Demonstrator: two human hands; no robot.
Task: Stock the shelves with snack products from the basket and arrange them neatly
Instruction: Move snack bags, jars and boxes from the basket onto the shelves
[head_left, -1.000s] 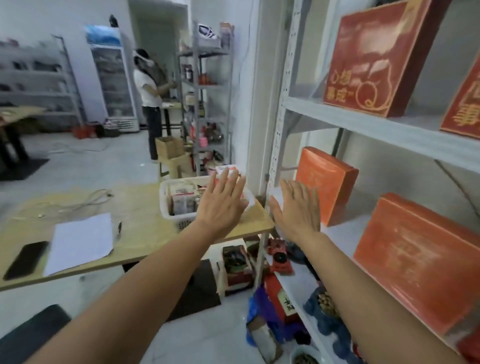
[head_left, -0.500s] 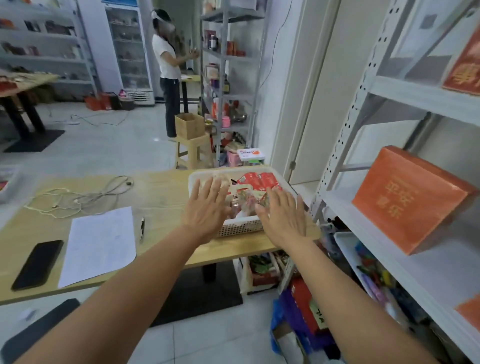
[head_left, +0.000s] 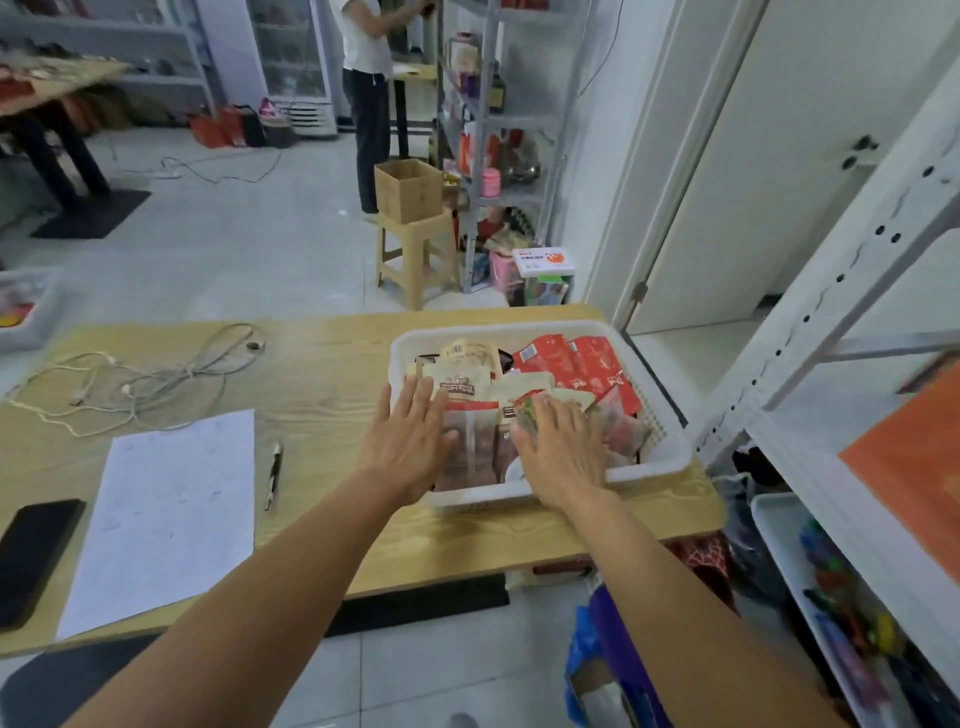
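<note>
A white plastic basket (head_left: 670, 441) sits at the right end of a wooden table (head_left: 322, 384). It is full of snack packets, red ones (head_left: 571, 361) at the back and beige and brown ones (head_left: 467, 384) in front. My left hand (head_left: 408, 447) lies flat over the basket's near left corner, fingers straight, touching the brown packets. My right hand (head_left: 563, 449) rests palm down on a packet near the basket's front, its fingertips bent onto it. A white metal shelf unit (head_left: 852, 291) stands to the right with an orange box (head_left: 914, 467) on it.
On the table lie a white sheet of paper (head_left: 166, 514), a pen (head_left: 274, 475), a black phone (head_left: 31, 556) and a tangled white cable (head_left: 135, 384). A person (head_left: 366, 98) stands by a far shelf beside a stool carrying a cardboard box (head_left: 408, 189). Bags crowd the floor under the shelf.
The view has swung left and down from the shelf to the table. Both hands have come down from mid-air onto the packets in the basket.
</note>
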